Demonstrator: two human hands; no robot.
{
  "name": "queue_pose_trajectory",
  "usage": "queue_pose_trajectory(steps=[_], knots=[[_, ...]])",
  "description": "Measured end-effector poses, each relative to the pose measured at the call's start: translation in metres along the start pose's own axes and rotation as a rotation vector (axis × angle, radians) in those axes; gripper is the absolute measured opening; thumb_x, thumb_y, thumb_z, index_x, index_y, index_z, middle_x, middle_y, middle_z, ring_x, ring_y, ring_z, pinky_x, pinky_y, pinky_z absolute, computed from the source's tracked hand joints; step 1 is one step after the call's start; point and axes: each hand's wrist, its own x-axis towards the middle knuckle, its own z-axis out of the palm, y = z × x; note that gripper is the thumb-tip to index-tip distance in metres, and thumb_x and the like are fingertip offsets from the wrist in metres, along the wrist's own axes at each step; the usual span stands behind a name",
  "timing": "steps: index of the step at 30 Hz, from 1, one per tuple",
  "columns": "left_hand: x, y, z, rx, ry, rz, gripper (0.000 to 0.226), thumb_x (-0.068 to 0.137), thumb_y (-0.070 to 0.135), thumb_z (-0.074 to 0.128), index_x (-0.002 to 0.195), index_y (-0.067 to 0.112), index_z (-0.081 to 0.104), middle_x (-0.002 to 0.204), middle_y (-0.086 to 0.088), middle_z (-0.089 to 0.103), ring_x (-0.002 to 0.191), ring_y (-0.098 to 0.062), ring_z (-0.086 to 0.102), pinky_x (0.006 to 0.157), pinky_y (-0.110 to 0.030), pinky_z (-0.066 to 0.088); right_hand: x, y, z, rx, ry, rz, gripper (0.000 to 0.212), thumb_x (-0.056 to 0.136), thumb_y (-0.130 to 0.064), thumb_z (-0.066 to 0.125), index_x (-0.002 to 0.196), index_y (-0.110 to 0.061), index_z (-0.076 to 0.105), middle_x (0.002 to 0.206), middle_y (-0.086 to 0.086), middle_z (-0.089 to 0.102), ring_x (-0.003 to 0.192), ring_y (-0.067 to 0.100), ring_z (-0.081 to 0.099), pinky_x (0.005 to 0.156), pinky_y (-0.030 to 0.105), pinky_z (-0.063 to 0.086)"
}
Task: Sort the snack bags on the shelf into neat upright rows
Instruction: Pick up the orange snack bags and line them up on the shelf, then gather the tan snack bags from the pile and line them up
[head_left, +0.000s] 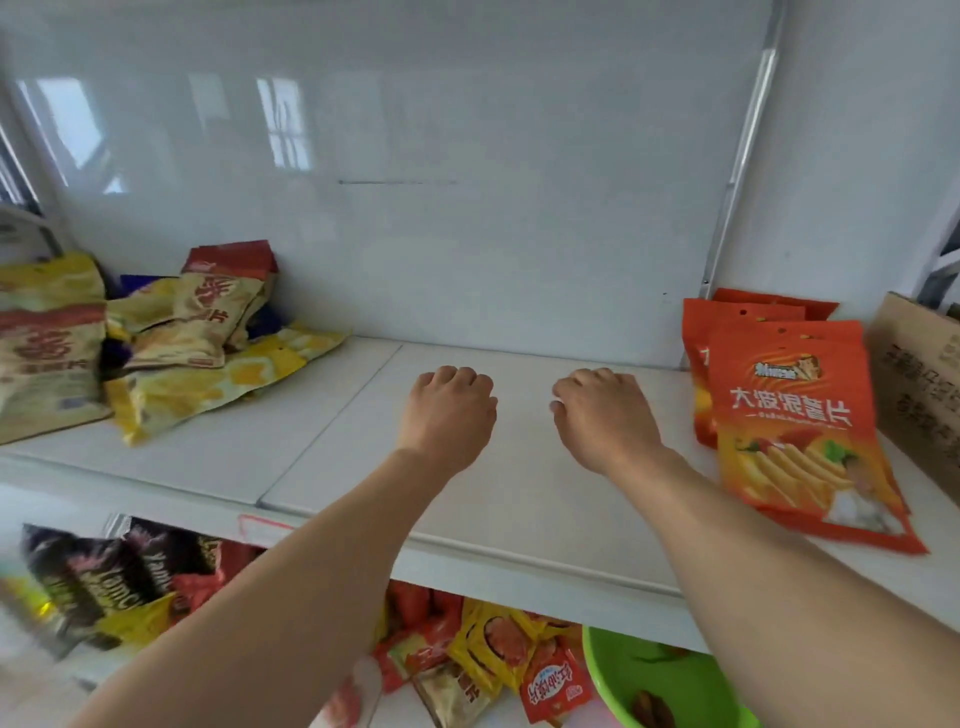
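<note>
White shelving fills the view, with a glossy white back panel and a long white shelf (322, 457) whose middle stretch is bare. Both hands rest over that bare stretch, empty. The left hand (451, 410) sits knuckles up with its fingers (457, 375) curled under, loosely closed on nothing; the right hand (605, 415) is just beside it, its fingers (571, 387) also bent inward and holding nothing. Judging by their pose, the hands are between grabs, parked in the open space where a row could go.

On the right end of the shelf a row of orange bags (789, 415) stands upright, one behind another, leaning back a little against the rear panel; this looks like the part already sorted. The front bag is near the right hand but not touching it. A cardboard box (919, 384) stands just beyond them at the far right.

At the left end lies a heap of yellow and tan bags (171, 343), flat, overlapping and pointing every way, with a larger tan and red bag (47, 343) propped at the edge. That heap is well apart from the left hand, across the bare shelf. It is likely the work left: each bag would need lifting out, turning upright and setting into the gap.

Below, a lower shelf holds more loose packets (493, 654) and a green bowl (613, 670).
</note>
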Motion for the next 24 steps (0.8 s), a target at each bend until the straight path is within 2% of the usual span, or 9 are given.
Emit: queue_pose_trajectory(steps=[7, 14, 19, 22, 24], knots=[[-0.028, -0.136, -0.009, -0.015, 0.007, -0.082, 0.031, 0.102, 0.034, 0.041, 0.116, 0.018, 0.064, 0.118, -0.002, 0.066, 0.115, -0.027, 0.058, 0.091, -0.038, 0.042, 0.051, -0.135, 0.006, 0.051, 0.001, 0.003, 0.030, 0.101, -0.032, 0.039, 0.112, -0.020, 0.064, 0.115, 0.002, 0.065, 0.108, 0.028, 0.056, 0.085, 0.037, 0.037], [-0.042, -0.253, -0.018, -0.042, 0.054, -0.206, 0.030, 0.101, 0.037, 0.042, 0.113, 0.019, 0.064, 0.115, -0.001, 0.067, 0.115, -0.026, 0.058, 0.088, -0.039, 0.044, 0.110, -0.252, 0.011, 0.135, 0.003, -0.024, 0.031, 0.101, -0.033, 0.040, 0.115, -0.019, 0.064, 0.119, 0.005, 0.064, 0.112, 0.030, 0.056, 0.089, 0.039, 0.039], [-0.037, -0.331, -0.016, -0.050, 0.103, -0.277, 0.032, 0.101, 0.037, 0.043, 0.116, 0.018, 0.065, 0.116, -0.001, 0.067, 0.112, -0.028, 0.059, 0.081, -0.039, 0.044, 0.163, -0.322, 0.018, 0.189, 0.043, -0.050, 0.027, 0.100, -0.028, 0.041, 0.106, -0.016, 0.064, 0.109, 0.006, 0.065, 0.102, 0.031, 0.058, 0.076, 0.037, 0.036], [-0.026, -0.379, -0.010, -0.073, 0.149, -0.324, 0.032, 0.101, 0.037, 0.044, 0.115, 0.018, 0.066, 0.115, -0.001, 0.067, 0.112, -0.027, 0.059, 0.083, -0.039, 0.046, 0.201, -0.359, 0.030, 0.303, 0.021, 0.000, 0.030, 0.099, -0.030, 0.040, 0.116, -0.017, 0.062, 0.114, 0.006, 0.064, 0.105, 0.029, 0.057, 0.080, 0.038, 0.040], [-0.015, -0.408, -0.002, -0.102, 0.158, -0.361, 0.033, 0.101, 0.038, 0.045, 0.118, 0.018, 0.065, 0.117, -0.001, 0.067, 0.109, -0.026, 0.060, 0.081, -0.039, 0.047, 0.227, -0.381, 0.039, 0.379, 0.039, 0.035, 0.029, 0.099, -0.032, 0.042, 0.115, -0.018, 0.061, 0.113, 0.005, 0.065, 0.105, 0.029, 0.058, 0.077, 0.037, 0.041]])
